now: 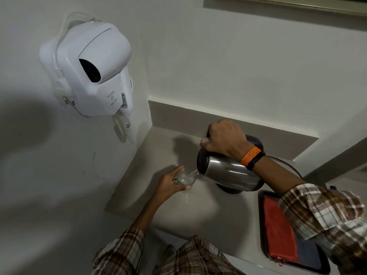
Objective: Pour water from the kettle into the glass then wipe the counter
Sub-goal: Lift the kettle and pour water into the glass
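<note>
A steel kettle [228,172] with a black lid and handle is tilted left, its spout over a clear glass [185,178]. Water streams from the spout into the glass, and a thin trickle [186,196] runs down from the glass toward the counter [228,213]. My right hand [225,138] grips the kettle's handle from above. My left hand [170,182] wraps around the glass from the left and holds it above the counter. A red cloth [279,229] lies on a dark tray at the right.
The dark tray [317,262] sits at the counter's right front. The kettle's black base [256,142] and its cord [288,164] are behind the kettle. A white wall-mounted hair dryer [93,68] hangs on the left wall above the counter's corner.
</note>
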